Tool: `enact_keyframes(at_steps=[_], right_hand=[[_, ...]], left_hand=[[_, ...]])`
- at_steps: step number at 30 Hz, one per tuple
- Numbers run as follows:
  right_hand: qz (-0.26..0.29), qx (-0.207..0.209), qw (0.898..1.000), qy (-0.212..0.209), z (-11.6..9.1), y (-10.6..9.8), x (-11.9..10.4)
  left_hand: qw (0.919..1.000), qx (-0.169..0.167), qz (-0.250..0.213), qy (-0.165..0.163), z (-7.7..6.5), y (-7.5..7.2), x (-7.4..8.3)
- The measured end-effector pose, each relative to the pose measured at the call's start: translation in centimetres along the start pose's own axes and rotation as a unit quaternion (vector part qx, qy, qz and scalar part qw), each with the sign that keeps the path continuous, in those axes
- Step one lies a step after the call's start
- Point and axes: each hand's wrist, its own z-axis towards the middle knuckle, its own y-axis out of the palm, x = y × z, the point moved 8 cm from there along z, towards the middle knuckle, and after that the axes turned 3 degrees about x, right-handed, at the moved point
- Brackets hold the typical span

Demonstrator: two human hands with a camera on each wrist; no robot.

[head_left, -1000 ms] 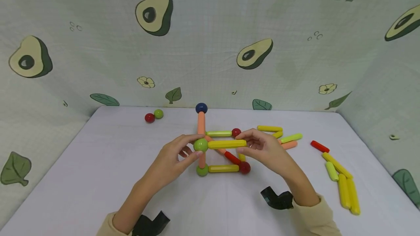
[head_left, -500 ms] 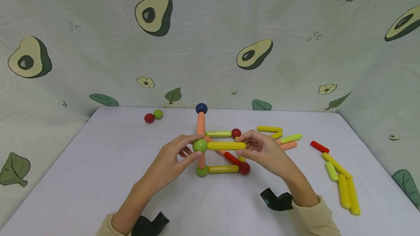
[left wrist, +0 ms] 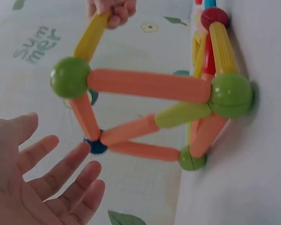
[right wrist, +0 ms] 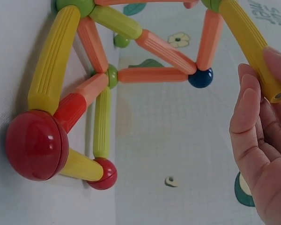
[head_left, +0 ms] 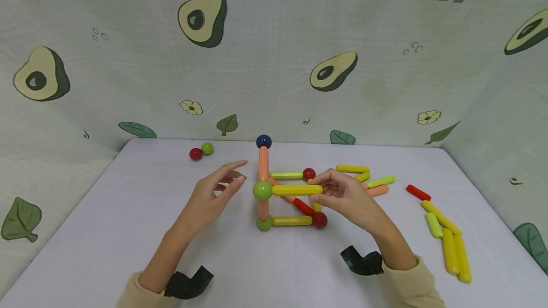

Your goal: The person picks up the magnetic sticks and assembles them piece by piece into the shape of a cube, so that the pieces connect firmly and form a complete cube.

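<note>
A frame of coloured rods and balls stands mid-table. Its upper green ball (head_left: 262, 190) joins salmon rods (left wrist: 150, 86) and a yellow rod (head_left: 297, 190) that reaches out to the right. My right hand (head_left: 344, 196) pinches that yellow rod near its free end, between thumb and fingers; the bare end shows in the right wrist view. To the left of the green ball, my left hand (head_left: 214, 194) is apart from the frame, fingers spread and holding nothing. A blue ball (head_left: 263, 141) tops the back corner, and red balls (head_left: 319, 220) sit at the right base corners.
A loose red ball (head_left: 196, 154) and green ball (head_left: 207, 148) lie at the back left. Right of the frame are loose rods, among them a lime rod (head_left: 381, 181), a red rod (head_left: 418, 192) and several yellow rods (head_left: 462, 258). A printed cloth (head_left: 274, 61) hangs behind.
My left hand has let go of the upper green ball and moved back to the left. The right hand still pinches the yellow rod in nearly the same place.
</note>
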Motion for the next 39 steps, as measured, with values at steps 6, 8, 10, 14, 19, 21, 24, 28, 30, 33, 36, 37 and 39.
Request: enact_keyframes(at_steps=[6, 8, 10, 14, 19, 21, 24, 28, 30, 33, 36, 37, 39], right_hand=[[0.008, 0.001, 1.0, -0.004, 0.0, 0.0, -0.1], [0.011, 0.0, 1.0, -0.003, 0.0, 0.0, -0.1], [0.01, 0.0, 1.0, -0.004, 0.0, 0.1, -0.1], [0.009, 0.002, 1.0, -0.005, 0.0, 0.3, -0.1], [0.017, 0.003, 1.0, 0.001, 0.0, 0.2, 0.0], [0.022, 0.001, 1.0, 0.002, 0.0, 0.2, 0.1], [0.025, 0.0, 1.0, 0.002, -0.1, 0.1, 0.0], [0.028, -0.004, 1.0, 0.003, -0.1, 0.1, 0.1], [0.025, -0.004, 1.0, 0.002, -0.1, 0.1, 0.1], [0.021, -0.003, 1.0, 0.001, -0.1, 0.0, 0.1], [0.022, -0.004, 1.0, -0.003, -0.1, 0.0, 0.1], [0.022, -0.005, 1.0, -0.004, -0.1, 0.0, 0.1], [0.023, -0.006, 1.0, -0.007, -0.1, 0.0, 0.1]], left_hand=[[0.9959, 0.047, 0.017, -0.075, 1.0, -3.1, -5.2], [0.9928, 0.057, 0.021, -0.103, 1.1, -4.3, -7.2], [0.9887, 0.062, 0.028, -0.134, 1.1, -5.3, -9.2], [0.979, 0.053, 0.025, -0.195, 1.7, -6.5, -13.0], [0.962, 0.029, -0.014, -0.271, 2.9, -7.0, -17.1], [0.9529, 0.012, -0.037, -0.301, 3.4, -6.9, -18.5], [0.9427, -0.013, -0.06, -0.328, 4.2, -6.5, -20.0], [0.9376, -0.027, -0.058, -0.342, 5.1, -6.3, -21.2], [0.937, -0.027, -0.054, -0.344, 5.6, -6.1, -21.5], [0.9345, -0.024, -0.047, -0.352, 6.3, -5.7, -21.6], [0.9326, -0.015, -0.038, -0.358, 6.7, -5.4, -21.7], [0.9314, -0.011, -0.034, -0.362, 6.7, -5.3, -21.6], [0.9306, -0.008, -0.021, -0.365, 6.8, -5.3, -21.5]])
